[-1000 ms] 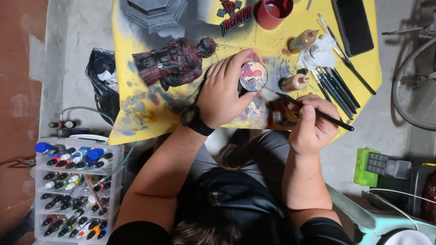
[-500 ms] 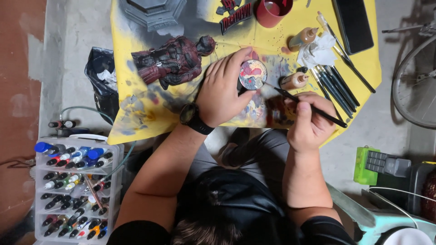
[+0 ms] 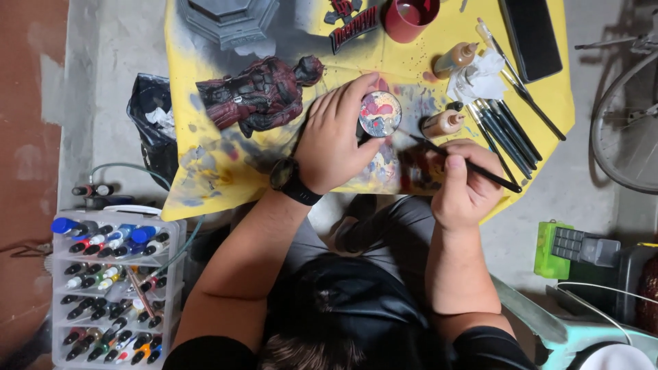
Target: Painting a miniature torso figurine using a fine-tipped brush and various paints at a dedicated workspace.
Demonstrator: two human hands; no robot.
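Note:
My left hand (image 3: 337, 140), with a black watch on the wrist, grips a small round palette (image 3: 380, 113) smeared with red, white and dark paint. My right hand (image 3: 465, 181) holds a thin black paintbrush (image 3: 466, 164), its tip pointing left toward the palette. Both hands hover over a paint-stained yellow table (image 3: 205, 175). A dark red and black figure (image 3: 257, 96) lies on its side just left of my left hand.
A grey hexagonal base (image 3: 229, 20), a red cup (image 3: 409, 17), two brown dropper bottles (image 3: 442, 123), crumpled tissue (image 3: 480, 79), several brushes (image 3: 504, 130) and a black phone (image 3: 531, 34) lie on the table. A rack of paint bottles (image 3: 113, 288) stands lower left. A bicycle wheel (image 3: 627, 130) is right.
The brush tip has moved slightly left toward the palette. My left hand keeps its hold on the palette and has barely shifted.

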